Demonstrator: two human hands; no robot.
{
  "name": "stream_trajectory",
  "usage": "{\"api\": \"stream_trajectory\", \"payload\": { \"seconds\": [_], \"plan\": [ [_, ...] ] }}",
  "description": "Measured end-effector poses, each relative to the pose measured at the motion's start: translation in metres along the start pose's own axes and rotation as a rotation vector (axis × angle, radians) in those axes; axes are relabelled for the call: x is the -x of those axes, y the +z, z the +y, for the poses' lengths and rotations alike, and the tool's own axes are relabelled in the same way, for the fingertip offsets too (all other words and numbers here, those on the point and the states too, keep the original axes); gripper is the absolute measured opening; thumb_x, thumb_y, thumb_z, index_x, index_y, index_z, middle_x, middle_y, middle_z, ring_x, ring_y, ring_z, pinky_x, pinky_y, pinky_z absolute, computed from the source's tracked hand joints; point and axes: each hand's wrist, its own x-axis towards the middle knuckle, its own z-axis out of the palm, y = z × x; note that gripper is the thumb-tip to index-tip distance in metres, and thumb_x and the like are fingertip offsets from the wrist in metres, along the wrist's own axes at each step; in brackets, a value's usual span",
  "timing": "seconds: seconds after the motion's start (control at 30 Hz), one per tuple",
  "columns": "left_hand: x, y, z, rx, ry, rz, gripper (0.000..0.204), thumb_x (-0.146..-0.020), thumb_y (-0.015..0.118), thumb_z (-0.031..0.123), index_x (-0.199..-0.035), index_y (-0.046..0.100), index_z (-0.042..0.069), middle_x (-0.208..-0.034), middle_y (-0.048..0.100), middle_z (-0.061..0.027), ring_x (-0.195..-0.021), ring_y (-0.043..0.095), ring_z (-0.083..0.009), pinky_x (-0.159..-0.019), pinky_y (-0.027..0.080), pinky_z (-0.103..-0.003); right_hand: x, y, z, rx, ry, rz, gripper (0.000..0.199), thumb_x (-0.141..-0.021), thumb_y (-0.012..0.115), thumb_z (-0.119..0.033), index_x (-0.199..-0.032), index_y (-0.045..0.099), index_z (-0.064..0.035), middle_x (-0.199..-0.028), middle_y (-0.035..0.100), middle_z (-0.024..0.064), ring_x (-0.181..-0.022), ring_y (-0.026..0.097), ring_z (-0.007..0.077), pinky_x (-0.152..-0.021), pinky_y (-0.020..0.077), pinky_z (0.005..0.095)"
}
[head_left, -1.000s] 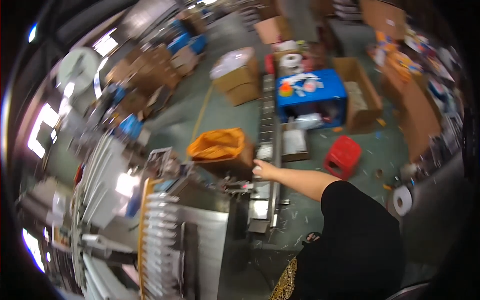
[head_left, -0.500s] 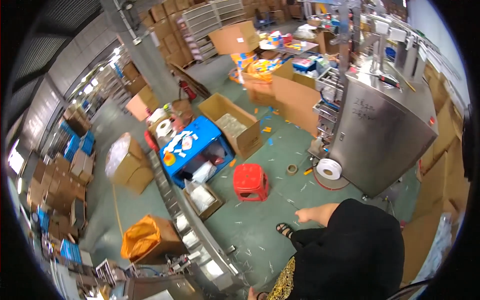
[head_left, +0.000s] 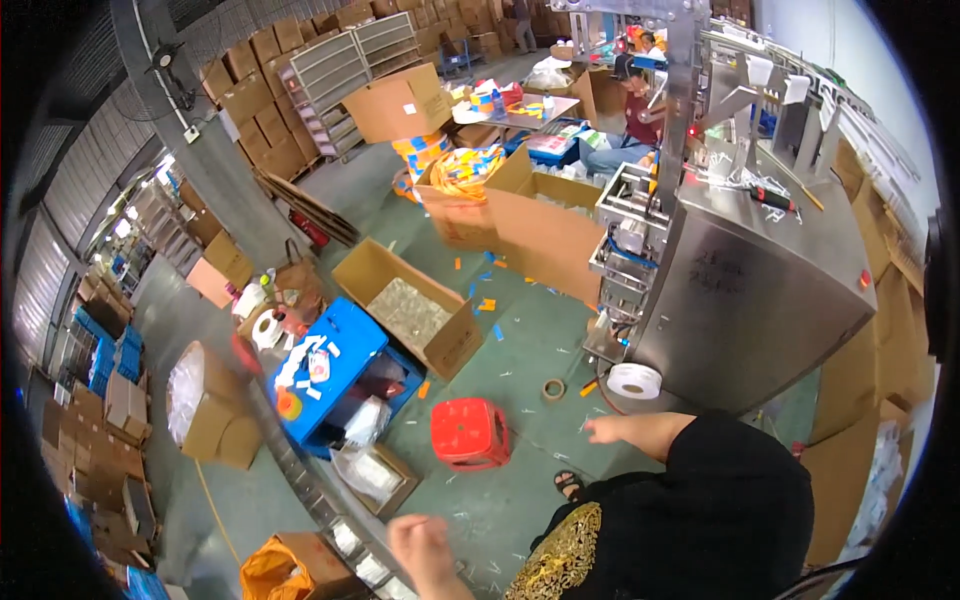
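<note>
The left hand (head_left: pixel 425 548) is at the lower edge of the view, blurred, fingers loosely curled and holding nothing that can be seen; whether it touches anything cannot be determined. It is positioned just above the long metal roller conveyor (head_left: pixel 330 500) that runs diagonally along the floor, and near the brown cardboard box lined with an orange plastic bag (head_left: pixel 275 570) at the bottom edge. The right hand (head_left: pixel 607 430) is extended at the end of a bare forearm with a black sleeve, fingers spread open and empty, held in the air above the green floor (head_left: pixel 520 360). Nearest to it are the white roll of tape (head_left: pixel 634 381) lying at the base of the stainless steel packaging machine (head_left: pixel 750 290), and a smaller brown tape roll (head_left: pixel 552 389) on the floor. The red plastic stool (head_left: pixel 470 433) stands between the two hands, beside the blue plastic crate (head_left: pixel 335 365). An open brown cardboard box holding clear bags (head_left: pixel 410 310) sits behind the crate.
</note>
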Motion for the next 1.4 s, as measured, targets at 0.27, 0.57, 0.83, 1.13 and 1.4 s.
{"api": "stream_trajectory", "payload": {
  "seconds": [0.27,0.57,0.83,1.13,1.4],
  "plan": [
    [-0.105,0.110,0.141,0.660,0.515,-1.124,0.042,-0.086,0.046,0.027,-0.125,0.035,0.013,-0.046,0.043,-0.0025,-0.033,0.030,-0.0126,-0.036,0.026,-0.029,-0.069,-0.056,0.008,0.041,0.091,0.165,0.044,-0.076,0.054,-0.035,-0.111,0.051,-0.0080,-0.100,0.058,0.0152,-0.093,0.055,0.0297,-0.081,0.0427,0.0383],
    [-0.208,0.089,0.201,0.838,0.477,-1.587,0.027,-0.086,0.038,0.018,-0.060,0.038,0.011,-0.047,0.037,-0.0035,-0.035,0.033,-0.0144,-0.038,0.028,-0.029,-0.088,-0.060,-0.072,0.018,0.097,-0.133,0.045,-0.074,0.055,-0.035,-0.110,0.052,-0.0080,-0.102,0.057,0.0165,-0.093,0.055,0.0309,-0.080,0.0431,0.0385],
    [-0.256,0.018,0.217,0.897,0.362,-1.597,0.031,-0.088,0.033,0.022,-0.062,0.044,0.011,-0.051,0.040,-0.0052,-0.041,0.038,-0.0154,-0.042,0.030,-0.028,-0.132,-0.099,-0.149,-0.009,0.107,0.000,0.043,-0.075,0.056,-0.033,-0.110,0.051,-0.0083,-0.092,0.061,0.0112,-0.082,0.059,0.0244,-0.071,0.0459,0.0345],
    [-0.278,-0.017,0.218,0.796,0.364,-1.414,0.026,-0.088,0.034,0.020,-0.064,0.043,0.014,-0.053,0.039,-0.0035,-0.042,0.037,-0.0143,-0.042,0.027,-0.026,-0.178,-0.100,-0.233,0.079,-0.135,-0.156,0.045,-0.078,0.057,-0.031,-0.115,0.048,-0.0068,-0.099,0.059,0.0121,-0.089,0.057,0.0254,-0.076,0.0447,0.0333],
    [-0.326,-0.006,0.208,0.672,0.402,-1.255,0.025,-0.087,0.034,0.021,-0.065,0.041,0.012,-0.053,0.039,-0.0035,-0.042,0.038,-0.0139,-0.041,0.029,-0.027,-0.275,-0.128,-0.188,0.232,-0.044,-0.280,0.040,-0.075,0.058,-0.031,-0.108,0.053,-0.0097,-0.098,0.060,0.0116,-0.091,0.057,0.0265,-0.077,0.0445,0.0355]
  ]
}}
